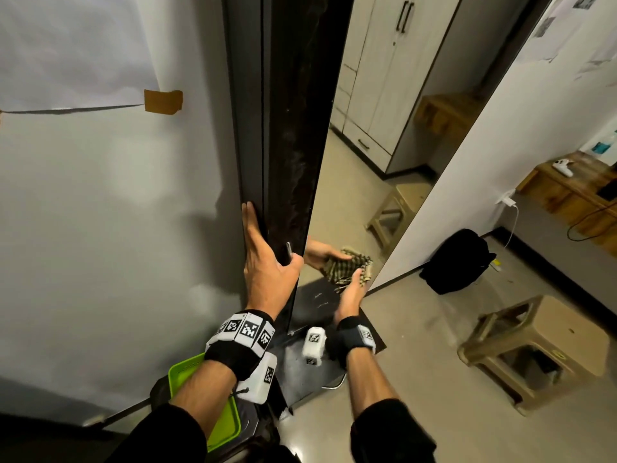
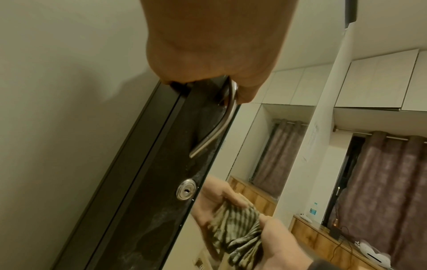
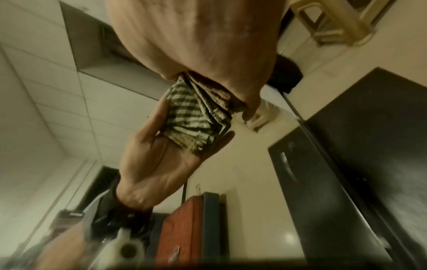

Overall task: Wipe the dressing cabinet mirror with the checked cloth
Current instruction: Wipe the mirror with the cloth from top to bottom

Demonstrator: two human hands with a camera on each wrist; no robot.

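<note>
Against the dark cabinet door (image 1: 283,135), the left hand (image 1: 267,262) lay along the outer edge, its fingers (image 1: 249,215) stretched nearly straight up the frame while the thumb hooked beside the steel handle (image 2: 217,127). That hold looked meant to steady the door, so that it would not swing while the glass was rubbed. Below the handle sat a round lock (image 2: 186,189).

Low on the mirror (image 1: 384,135), near its bottom corner, the right hand (image 1: 352,295) pushed the checked cloth (image 1: 347,267) flat to the glass. The cloth was bunched into a thick pad, probably to give a firm wiping face and keep bare skin off the surface. Its fingers (image 3: 251,107) were only slightly bent, spread over the back of the wad and pressing rather than clenching; the reflection showed the palm and the folded checks (image 3: 189,117) meeting the glass. How far the thumb wrapped the pad could not be told.

Judging by the low position, much of the tall pane above may remain to be wiped. On the floor stood 1 plastic stool (image 1: 534,352) and a black bag (image 1: 457,262).
</note>
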